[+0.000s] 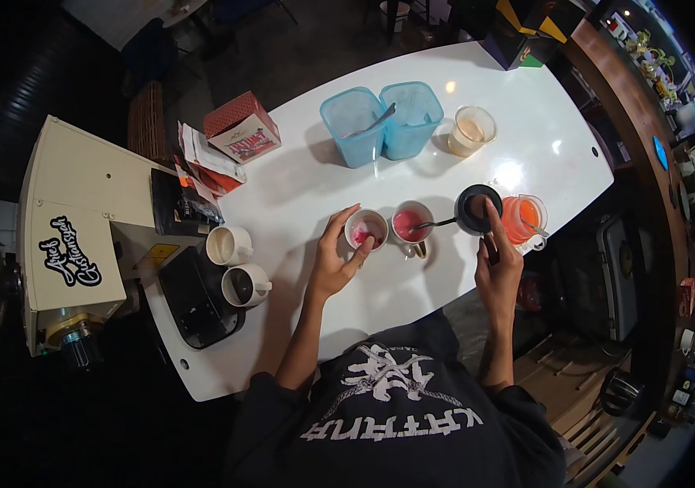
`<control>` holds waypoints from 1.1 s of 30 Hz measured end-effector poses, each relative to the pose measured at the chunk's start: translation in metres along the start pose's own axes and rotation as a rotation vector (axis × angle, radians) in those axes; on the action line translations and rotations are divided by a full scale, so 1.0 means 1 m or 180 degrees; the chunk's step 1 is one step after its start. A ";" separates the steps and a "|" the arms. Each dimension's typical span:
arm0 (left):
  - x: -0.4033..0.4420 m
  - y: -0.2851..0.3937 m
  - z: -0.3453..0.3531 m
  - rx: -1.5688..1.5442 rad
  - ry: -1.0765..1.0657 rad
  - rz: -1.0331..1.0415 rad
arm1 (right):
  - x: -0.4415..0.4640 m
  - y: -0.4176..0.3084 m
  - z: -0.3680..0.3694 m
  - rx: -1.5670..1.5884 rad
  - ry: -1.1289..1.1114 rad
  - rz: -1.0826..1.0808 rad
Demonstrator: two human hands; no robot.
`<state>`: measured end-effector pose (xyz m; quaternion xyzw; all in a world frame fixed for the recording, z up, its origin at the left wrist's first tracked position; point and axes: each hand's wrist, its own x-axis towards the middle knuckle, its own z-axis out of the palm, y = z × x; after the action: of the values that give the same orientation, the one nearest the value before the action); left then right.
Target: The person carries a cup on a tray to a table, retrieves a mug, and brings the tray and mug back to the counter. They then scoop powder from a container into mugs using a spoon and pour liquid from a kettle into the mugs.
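My left hand (338, 256) is wrapped around a white cup (366, 230) with pink-red residue or powder inside. Just right of it stands a second white cup (413, 221) with a gold-coloured handle, holding pink liquid. A dark spoon (439, 223) reaches from that liquid toward a round black lidded or dish-like thing (476, 210). My right hand (498, 248) has its fingers closed on the right side of this black thing, whose exact kind I cannot make out. Close behind that hand is a glass jug (524, 218) of orange-red liquid with a spoon in it.
Two blue plastic containers (352, 130) stand at the back, with a spoon across them. A clear cup (471, 130) is to their right. Two white mugs (242, 285), a red-and-white box (242, 128), packets (207, 163) and a cream machine (79, 211) occupy the left.
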<state>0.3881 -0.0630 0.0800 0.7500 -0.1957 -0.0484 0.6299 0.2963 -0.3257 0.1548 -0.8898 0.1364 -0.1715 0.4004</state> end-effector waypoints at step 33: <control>0.006 0.013 -0.031 0.0511 0.0276 0.0048 | 0.002 -0.001 0.000 -0.0695 0.0306 -0.0080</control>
<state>0.4001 -0.0379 0.1000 0.7980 -0.1772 0.0047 0.5760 0.2980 -0.3261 0.1559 -0.9205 0.1621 -0.2030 0.2920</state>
